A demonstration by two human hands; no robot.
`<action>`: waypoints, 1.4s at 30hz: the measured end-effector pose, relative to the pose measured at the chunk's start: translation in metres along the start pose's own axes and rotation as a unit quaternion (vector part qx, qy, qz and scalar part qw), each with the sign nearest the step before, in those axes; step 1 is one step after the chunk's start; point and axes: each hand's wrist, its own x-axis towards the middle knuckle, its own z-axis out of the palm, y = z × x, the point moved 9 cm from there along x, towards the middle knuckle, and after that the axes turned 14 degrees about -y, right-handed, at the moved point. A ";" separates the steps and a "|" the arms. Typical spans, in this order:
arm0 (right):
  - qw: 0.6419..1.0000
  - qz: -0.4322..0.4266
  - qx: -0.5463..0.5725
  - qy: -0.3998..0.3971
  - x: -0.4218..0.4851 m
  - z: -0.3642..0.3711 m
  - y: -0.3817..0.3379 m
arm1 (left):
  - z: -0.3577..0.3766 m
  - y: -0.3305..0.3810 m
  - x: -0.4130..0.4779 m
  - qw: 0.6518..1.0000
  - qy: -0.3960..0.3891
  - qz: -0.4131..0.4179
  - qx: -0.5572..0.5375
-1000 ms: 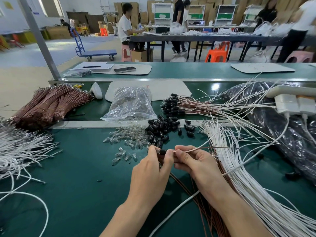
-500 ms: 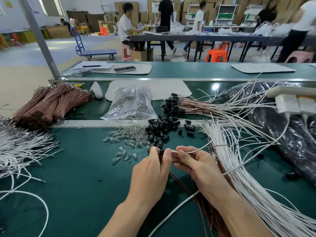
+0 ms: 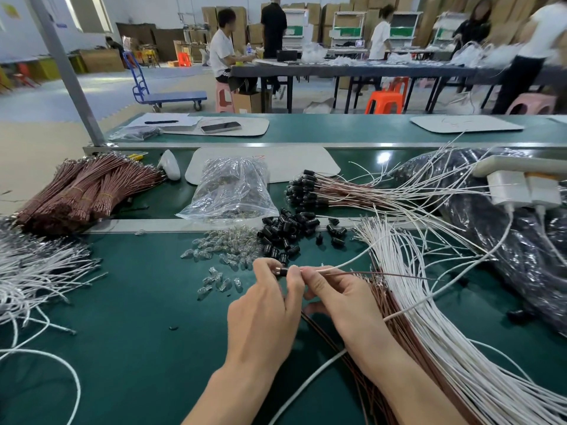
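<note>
Black, the small cap (image 3: 282, 272) is pinched in the fingertips of the left hand (image 3: 265, 311) above the green table (image 3: 122, 332). The right hand (image 3: 340, 299) pinches a white wire (image 3: 337, 267) and a brown wire (image 3: 399, 275) at the cap's end. Beyond them, a clear bag (image 3: 230, 191) lies full of small glass bulbs.

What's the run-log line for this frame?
left hand: pinches black cap | right hand: pinches white wire, brown wire at cap | stage: likely seating wires in cap

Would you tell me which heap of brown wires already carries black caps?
The heap right of the plastic bag; the banded bundles at far left show none.
</note>
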 end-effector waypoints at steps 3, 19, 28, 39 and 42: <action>0.999 0.001 -0.035 0.016 0.000 -0.002 0.001 | -0.001 -0.002 0.002 0.999 0.009 -0.023 0.043; 1.000 0.027 0.016 -0.006 0.004 -0.001 0.011 | 0.009 -0.006 0.008 0.989 -0.037 -0.006 0.142; 0.999 0.039 0.024 -0.014 0.008 0.000 0.015 | 0.014 -0.008 0.010 0.982 -0.064 -0.014 0.179; 0.990 0.038 0.129 -0.038 0.006 0.006 0.009 | 0.008 0.009 0.005 0.993 -0.064 0.086 -0.058; 0.988 0.043 0.145 -0.045 0.005 0.007 0.007 | 0.002 0.012 0.004 0.984 -0.057 0.114 -0.121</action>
